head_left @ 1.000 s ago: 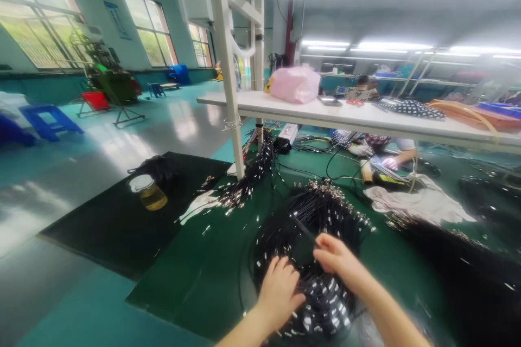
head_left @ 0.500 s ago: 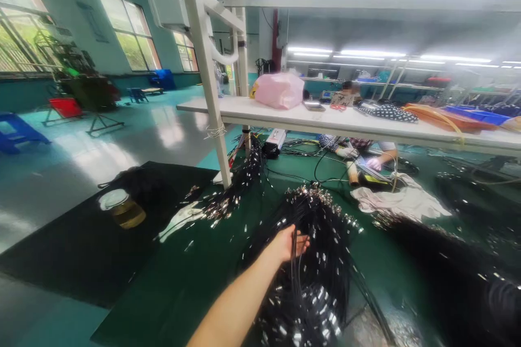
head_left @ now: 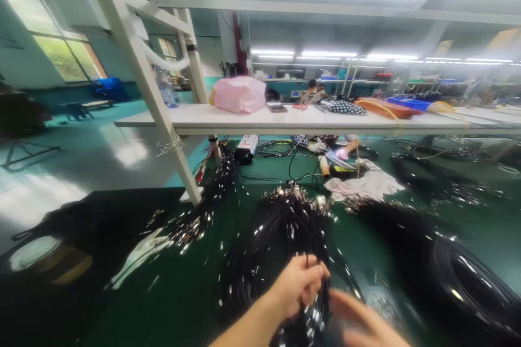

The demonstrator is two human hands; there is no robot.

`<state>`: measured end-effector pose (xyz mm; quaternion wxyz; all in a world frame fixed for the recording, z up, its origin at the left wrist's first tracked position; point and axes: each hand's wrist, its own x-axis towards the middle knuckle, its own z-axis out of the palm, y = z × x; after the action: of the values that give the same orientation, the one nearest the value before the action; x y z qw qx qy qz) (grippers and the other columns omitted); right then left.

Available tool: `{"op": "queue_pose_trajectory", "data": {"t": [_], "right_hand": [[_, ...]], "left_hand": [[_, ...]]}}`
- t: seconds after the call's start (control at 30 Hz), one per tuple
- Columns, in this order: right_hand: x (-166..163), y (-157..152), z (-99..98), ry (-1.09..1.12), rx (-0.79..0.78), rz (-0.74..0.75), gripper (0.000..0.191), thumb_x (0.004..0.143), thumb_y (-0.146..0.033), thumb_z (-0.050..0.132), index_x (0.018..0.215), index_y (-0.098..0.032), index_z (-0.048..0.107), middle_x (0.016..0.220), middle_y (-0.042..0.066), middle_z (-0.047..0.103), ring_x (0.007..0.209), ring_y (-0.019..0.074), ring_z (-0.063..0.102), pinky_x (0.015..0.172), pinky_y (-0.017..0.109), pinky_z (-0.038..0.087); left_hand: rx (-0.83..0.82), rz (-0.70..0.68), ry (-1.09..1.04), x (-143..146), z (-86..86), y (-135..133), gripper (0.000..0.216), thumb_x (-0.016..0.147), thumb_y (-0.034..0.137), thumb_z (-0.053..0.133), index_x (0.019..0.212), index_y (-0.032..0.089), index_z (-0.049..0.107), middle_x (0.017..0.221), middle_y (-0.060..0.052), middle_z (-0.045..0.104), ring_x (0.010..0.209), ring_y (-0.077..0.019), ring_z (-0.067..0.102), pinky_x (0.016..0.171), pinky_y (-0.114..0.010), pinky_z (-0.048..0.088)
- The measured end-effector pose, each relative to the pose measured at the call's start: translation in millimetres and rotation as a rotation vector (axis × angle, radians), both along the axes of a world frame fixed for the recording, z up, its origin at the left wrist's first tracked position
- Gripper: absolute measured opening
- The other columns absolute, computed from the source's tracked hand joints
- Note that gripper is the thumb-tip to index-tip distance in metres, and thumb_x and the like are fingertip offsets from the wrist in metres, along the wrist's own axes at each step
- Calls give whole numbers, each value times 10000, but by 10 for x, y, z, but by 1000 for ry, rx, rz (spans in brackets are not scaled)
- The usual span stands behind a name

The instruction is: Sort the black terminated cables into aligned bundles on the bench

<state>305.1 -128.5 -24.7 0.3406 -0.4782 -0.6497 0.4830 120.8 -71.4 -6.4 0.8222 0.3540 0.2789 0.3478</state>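
A large heap of black cables [head_left: 260,233] with shiny metal ends lies on the green worktop in front of me. My left hand [head_left: 299,284] is over the near part of this heap, its fingers closed round a thin black cable that sticks up from the grip and hangs below it. At the lower right, my right hand [head_left: 360,317] is close beside the left one and the cables. Motion smears its fingers, and whether it touches anything cannot be made out.
A white shelf [head_left: 244,123] on metal posts crosses above the worktop. Another cable bundle [head_left: 199,217] lies left, a coil [head_left: 464,265] right. A white cloth [head_left: 366,181] lies behind the heap. Across the table are a co-worker's hands [head_left: 342,153]. A lidded jar [head_left: 61,260] stands left.
My view has turned right. The left hand has moved nearer to me and its fingers have closed on a cable. My right hand has come into view at the lower right.
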Motion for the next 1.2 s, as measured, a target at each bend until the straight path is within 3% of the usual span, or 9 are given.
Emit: {"op": "queue_pose_trajectory", "data": {"t": [0.1,0.2,0.47,0.6,0.7,0.8,0.87,1.0,1.2], "right_hand": [[-197,435,196,478,-145,14,474,690,-460,619,1120,-278,534,1009,71,622,913,236,585,838,399,431],[-474,666,444,647,-224,-74,307,724,-372,611,981,-205,596,784,35,619,675,148,580,690,312,463],[-890,633,704,415,-37,-233,227,701,-396,620,762,-181,586,668,2,581,585,124,525,519,226,436],[-918,610,815,296,-16,-233,247,724,-426,574,818,-198,571,624,-13,566,392,98,470,334,221,375],[-911,635,867,284,43,-213,235,719,-413,581,800,-192,582,689,-3,573,365,78,451,303,217,359],[-858,743,915,300,57,-184,188,725,-352,589,827,-194,585,807,20,610,477,106,542,392,227,433],[-798,874,998,388,106,-176,273,727,-295,594,987,-224,548,925,34,621,738,166,611,608,270,501],[-678,1191,1356,368,280,-76,413,791,-308,518,1196,-278,440,1247,35,481,1153,197,424,909,349,396],[-700,1414,1717,-221,305,374,344,858,-364,392,1043,-168,605,1063,72,622,996,189,547,889,336,408]], "left_hand": [[3,-12,69,8,-25,-281,280,670,369,625,755,124,520,385,68,395,271,-27,227,297,-173,114],[33,56,77,-15,-83,-403,364,676,463,597,755,117,515,375,66,397,266,-24,209,288,-172,111],[111,137,137,-198,-106,-309,400,728,503,534,817,113,511,531,14,505,396,-55,409,383,-170,291],[271,205,109,-223,139,-108,349,754,429,548,894,110,526,720,-28,559,622,-102,521,599,-222,418],[334,236,80,-191,353,31,329,765,406,542,912,113,513,701,-15,539,569,-99,515,564,-231,421],[358,260,61,-127,446,100,313,778,414,516,868,114,504,624,6,510,472,-81,483,474,-207,393],[353,235,69,-79,432,117,318,780,426,503,841,115,501,556,25,481,395,-62,428,398,-183,343],[371,156,113,3,353,136,350,763,453,512,802,105,517,521,29,475,334,-36,368,340,-163,251],[207,197,5,6,431,238,346,765,446,501,741,101,498,512,-15,530,350,-64,427,361,-177,291]]}}
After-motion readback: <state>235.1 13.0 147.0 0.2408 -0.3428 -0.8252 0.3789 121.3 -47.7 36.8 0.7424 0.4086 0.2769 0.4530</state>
